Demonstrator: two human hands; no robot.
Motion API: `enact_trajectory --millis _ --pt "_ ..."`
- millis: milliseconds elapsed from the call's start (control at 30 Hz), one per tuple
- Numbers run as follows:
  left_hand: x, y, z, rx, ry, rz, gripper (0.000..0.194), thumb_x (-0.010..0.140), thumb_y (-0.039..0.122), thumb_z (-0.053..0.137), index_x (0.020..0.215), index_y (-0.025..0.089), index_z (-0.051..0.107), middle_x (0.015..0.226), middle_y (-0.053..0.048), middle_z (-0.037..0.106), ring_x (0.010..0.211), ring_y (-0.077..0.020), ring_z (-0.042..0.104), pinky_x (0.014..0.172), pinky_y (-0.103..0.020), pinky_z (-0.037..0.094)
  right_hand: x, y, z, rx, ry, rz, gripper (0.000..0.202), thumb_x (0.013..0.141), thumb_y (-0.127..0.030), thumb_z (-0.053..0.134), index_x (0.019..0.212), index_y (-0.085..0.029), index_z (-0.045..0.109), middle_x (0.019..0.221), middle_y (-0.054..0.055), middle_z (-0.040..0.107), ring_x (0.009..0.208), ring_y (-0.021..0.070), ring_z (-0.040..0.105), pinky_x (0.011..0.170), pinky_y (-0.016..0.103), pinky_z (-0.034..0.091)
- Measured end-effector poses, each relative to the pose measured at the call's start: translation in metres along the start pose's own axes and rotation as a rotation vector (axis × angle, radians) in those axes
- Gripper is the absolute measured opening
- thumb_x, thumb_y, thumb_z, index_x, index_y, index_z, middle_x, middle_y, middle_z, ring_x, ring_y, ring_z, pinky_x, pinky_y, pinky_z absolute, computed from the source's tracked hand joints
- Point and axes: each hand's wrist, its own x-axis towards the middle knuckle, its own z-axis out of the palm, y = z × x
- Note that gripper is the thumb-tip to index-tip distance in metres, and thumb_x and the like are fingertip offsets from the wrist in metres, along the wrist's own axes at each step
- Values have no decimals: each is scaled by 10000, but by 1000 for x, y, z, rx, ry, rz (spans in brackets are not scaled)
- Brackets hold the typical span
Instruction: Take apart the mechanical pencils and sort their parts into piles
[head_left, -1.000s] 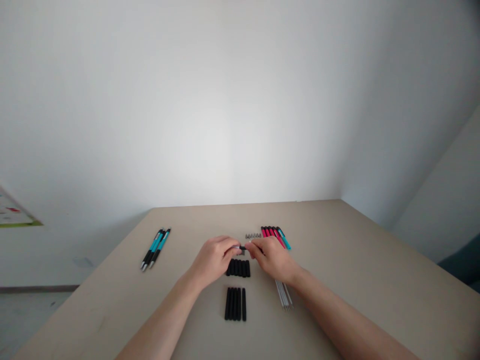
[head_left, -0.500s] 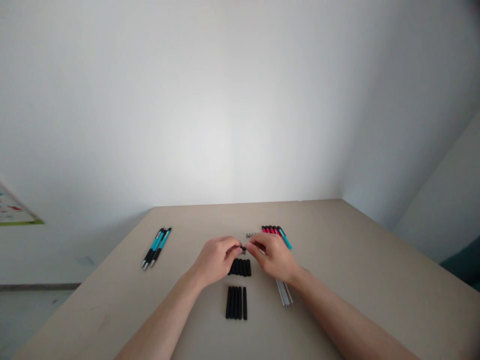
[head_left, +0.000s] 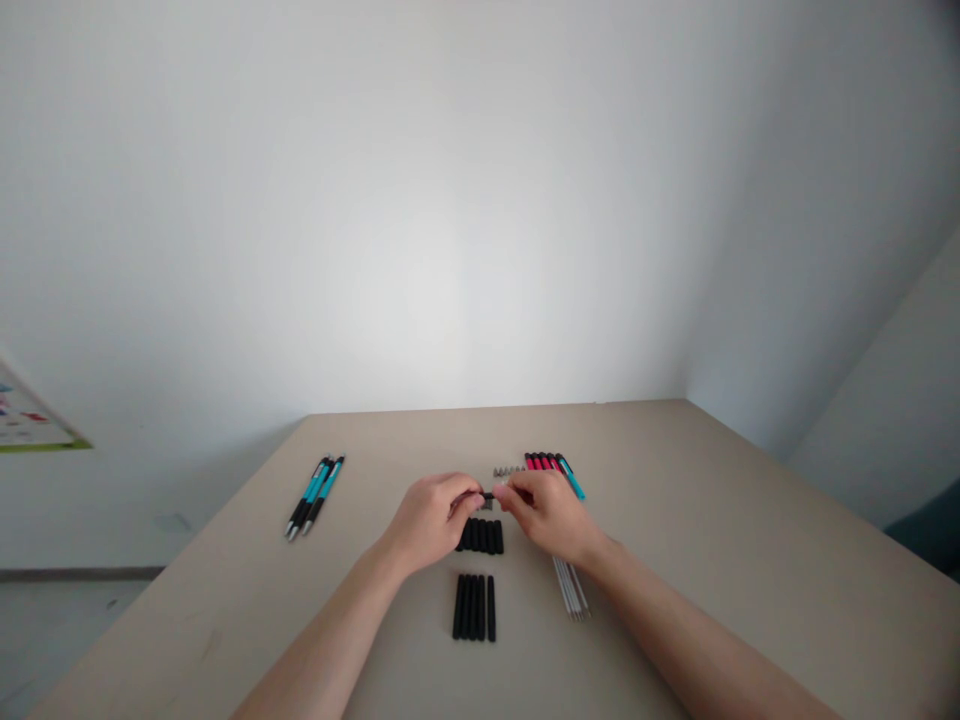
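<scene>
Near the table's middle, my left hand and my right hand meet with fingertips pinched on a small, thin black pen part. Its ends are hidden by the fingers. Just below them lies a row of short black tubes, partly covered by my left hand. Closer to me is a second row of longer black tubes. White pen refills stick out from under my right hand and wrist. Behind that hand are several pink pen barrels and a blue one.
Small metal pieces stand in a row behind the hands. Three blue and black pens lie at the left of the beige table. A white wall rises at the table's back edge.
The fingertips of my right hand have shifted slightly right, so a bit more of the black part shows between the hands. My left hand stays nearly in place.
</scene>
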Motion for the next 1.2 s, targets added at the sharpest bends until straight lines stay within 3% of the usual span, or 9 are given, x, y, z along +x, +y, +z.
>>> enact_trajectory --millis 233,433,633,800,1000,1200 --pt "1 0 0 -13 4 -5 196 890 257 453 850 193 634 759 -20 658 669 -137 567 625 -228 414 0 0 1 47 70 -40 223 865 -272 496 723 -158 625 667 30 620 592 122 503 549 229 322" --pt "0 -1 0 -24 -9 5 200 893 259 454 864 196 641 784 -23 666 699 -140 578 657 -228 425 0 1 -1 11 -4 16 385 906 -329 415 605 -159 585 518 5 535 503 110 452 509 232 279" --pt "0 -1 0 -40 10 -3 201 890 256 453 878 192 643 792 -23 669 687 -136 573 649 -229 424 0 -1 -2 61 57 -14 212 860 -275 495 727 -157 611 666 26 617 594 120 505 549 221 313" --pt "0 0 -2 -34 -3 0 214 893 267 446 868 193 645 786 -26 668 692 -140 577 652 -233 425 0 1 -1 29 -8 -1 395 913 -338 402 620 -159 596 540 6 553 519 114 472 524 231 291" --pt "-1 -2 -2 -32 3 -5 206 890 267 454 878 191 645 789 -27 670 693 -140 580 653 -228 429 -1 -2 -3 53 41 -19 257 867 -305 485 701 -161 618 629 18 596 566 118 484 528 226 302" --pt "-1 -3 -1 -27 -10 1 211 892 275 456 870 190 648 780 -24 670 683 -135 579 633 -220 424 0 -2 -4 27 -11 4 360 904 -318 411 648 -161 610 537 1 543 511 107 453 513 228 283"
